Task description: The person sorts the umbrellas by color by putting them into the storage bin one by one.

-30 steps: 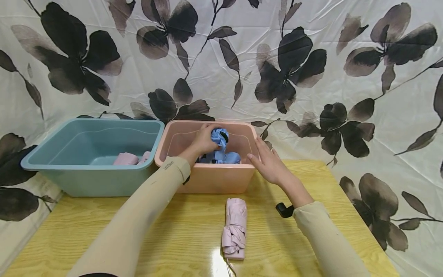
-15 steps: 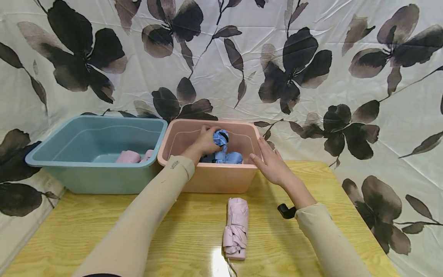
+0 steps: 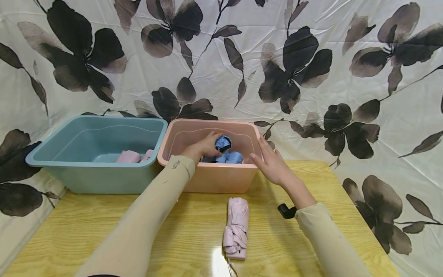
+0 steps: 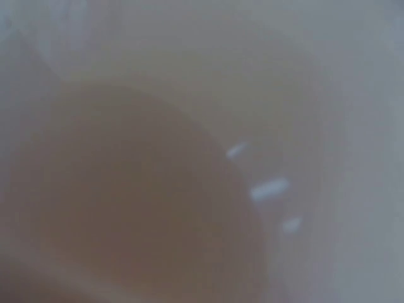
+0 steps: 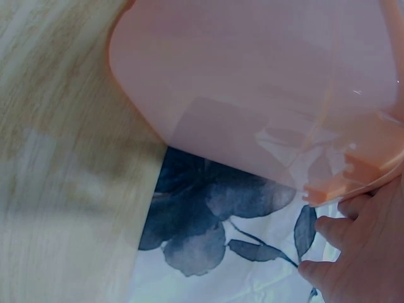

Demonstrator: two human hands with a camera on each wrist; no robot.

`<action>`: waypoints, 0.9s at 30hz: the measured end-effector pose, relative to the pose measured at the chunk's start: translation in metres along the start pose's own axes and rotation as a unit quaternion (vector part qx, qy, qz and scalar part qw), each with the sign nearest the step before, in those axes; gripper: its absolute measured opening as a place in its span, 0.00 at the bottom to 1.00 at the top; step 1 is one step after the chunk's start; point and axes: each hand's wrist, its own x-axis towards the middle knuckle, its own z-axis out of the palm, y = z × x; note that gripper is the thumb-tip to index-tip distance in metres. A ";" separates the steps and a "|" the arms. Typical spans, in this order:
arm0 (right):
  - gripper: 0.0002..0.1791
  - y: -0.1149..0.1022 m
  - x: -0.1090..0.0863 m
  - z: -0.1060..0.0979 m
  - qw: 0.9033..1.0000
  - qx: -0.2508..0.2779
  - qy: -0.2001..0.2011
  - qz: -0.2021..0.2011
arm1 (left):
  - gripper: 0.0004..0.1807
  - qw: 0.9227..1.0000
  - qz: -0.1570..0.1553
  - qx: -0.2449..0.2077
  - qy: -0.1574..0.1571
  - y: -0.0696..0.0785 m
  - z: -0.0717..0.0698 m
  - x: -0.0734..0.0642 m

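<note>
In the head view, my left hand (image 3: pixel 204 147) reaches inside the pink bin (image 3: pixel 214 179) and grips a blue folded umbrella (image 3: pixel 223 142), its round end facing up. Other blue rolled fabric (image 3: pixel 234 157) lies below it, partly hidden by the bin's front rim. Straight fingers of my right hand (image 3: pixel 273 163) rest against the bin's right side; the right wrist view shows those fingertips (image 5: pixel 331 227) at the rim. The left wrist view is too blurred to make out the grip. A pale pink folded umbrella (image 3: pixel 237 227) lies on the table in front of the bin.
A blue-green bin (image 3: pixel 100 179) stands directly left of the pink one, with pale pink bundles (image 3: pixel 129 157) inside. Both bins sit at the back of the wooden table (image 3: pixel 194 238), before a flowered cloth (image 3: pixel 235 77).
My left hand has lowered slightly and shifted right with the blue folded umbrella, whose end now tilts more upward. My right hand stays against the bin.
</note>
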 end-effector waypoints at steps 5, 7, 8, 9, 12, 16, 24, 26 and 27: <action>0.44 -0.001 0.000 -0.001 1.000 -0.001 0.000 -0.002 | 0.50 0.998 -0.010 -0.011 -0.057 0.001 -0.001 -0.002; 0.44 -0.001 0.000 -0.002 1.000 0.000 0.002 -0.003 | 0.51 0.996 -0.019 -0.014 -0.083 0.001 -0.001 -0.003; 0.44 -0.001 0.000 -0.002 1.000 0.001 0.002 -0.004 | 0.52 0.995 -0.025 -0.015 -0.097 0.001 -0.001 -0.003; 0.44 -0.001 0.000 -0.001 1.000 0.001 0.002 -0.004 | 0.52 0.993 -0.030 -0.016 -0.110 0.001 -0.001 -0.004; 0.45 0.000 0.000 -0.001 1.000 0.003 0.002 -0.004 | 0.51 0.990 -0.035 0.000 -0.139 0.003 -0.002 -0.005; 0.45 0.001 0.000 0.000 1.000 0.004 -0.002 -0.002 | 0.48 0.981 -0.041 0.031 -0.189 0.004 -0.004 -0.007; 0.45 0.000 0.000 0.001 1.000 0.000 0.000 -0.002 | 0.45 0.970 -0.044 0.064 -0.230 0.005 -0.006 -0.009; 0.45 -0.001 -0.001 0.001 1.000 -0.001 0.002 -0.004 | 0.45 0.971 -0.038 0.072 -0.226 0.005 -0.006 -0.009; 0.44 0.000 -0.001 0.001 1.000 -0.001 0.003 -0.004 | 0.44 0.972 -0.034 0.074 -0.222 0.005 -0.006 -0.009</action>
